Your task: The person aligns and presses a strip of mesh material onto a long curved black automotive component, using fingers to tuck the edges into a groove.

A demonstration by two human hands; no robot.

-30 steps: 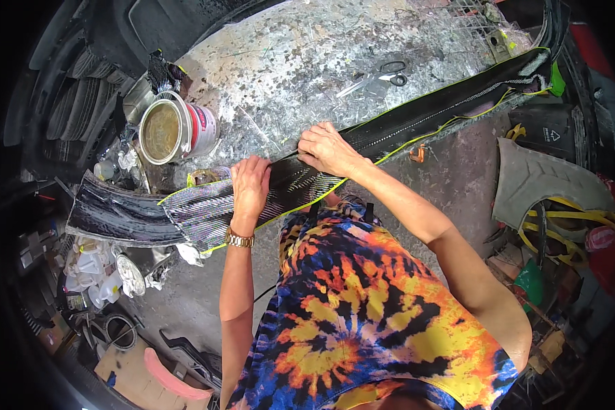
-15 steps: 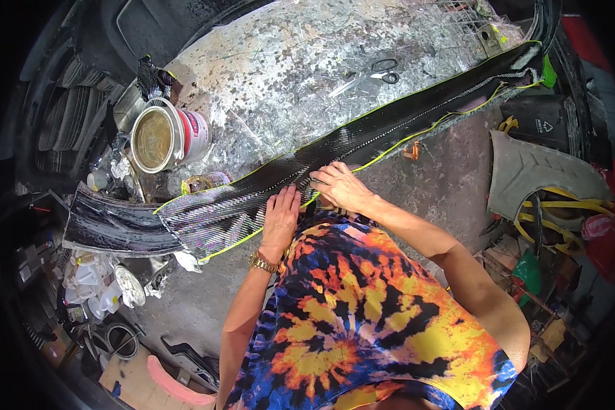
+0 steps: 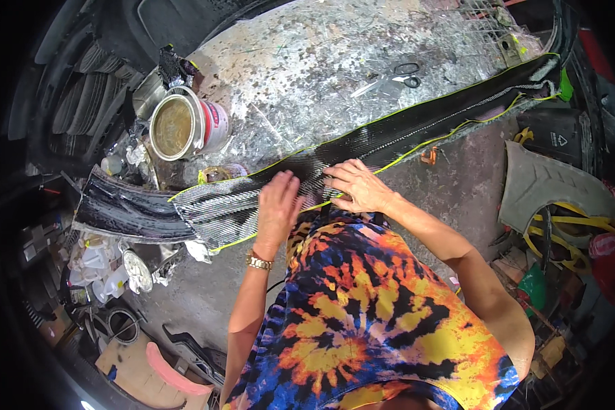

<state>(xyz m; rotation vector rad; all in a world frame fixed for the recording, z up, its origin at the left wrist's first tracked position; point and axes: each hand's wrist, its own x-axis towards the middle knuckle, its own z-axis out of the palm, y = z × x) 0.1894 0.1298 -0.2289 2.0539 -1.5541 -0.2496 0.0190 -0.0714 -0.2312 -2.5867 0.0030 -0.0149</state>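
Observation:
A long strip of black woven carbon-fibre cloth (image 3: 417, 130) with bright yellow edges lies diagonally across the front of the workbench. It covers a long, narrow part, whose dark, streaked curved end (image 3: 126, 208) sticks out at the left. My left hand (image 3: 278, 208) is on the wider left section of the cloth, fingers stretched forward and slightly blurred. Just to its right, my right hand (image 3: 357, 186) rests on the cloth near its front edge, fingers spread and bent a little. Neither hand holds anything. Creases run lengthwise along the cloth between and beyond the hands.
Beyond the cloth, scissors (image 3: 396, 77) lie on the stained workbench (image 3: 287, 75). An open can (image 3: 174, 130) of brownish contents stands at left, with a smaller container (image 3: 219, 173) before it. Plastic tubs (image 3: 99, 266) sit lower left; a grey panel (image 3: 543, 181) stands at right.
My left hand has shifted a little left along the cloth. The right hand stays at about the same spot on it. The whole view has swung slightly, moving the bench rightward in the picture.

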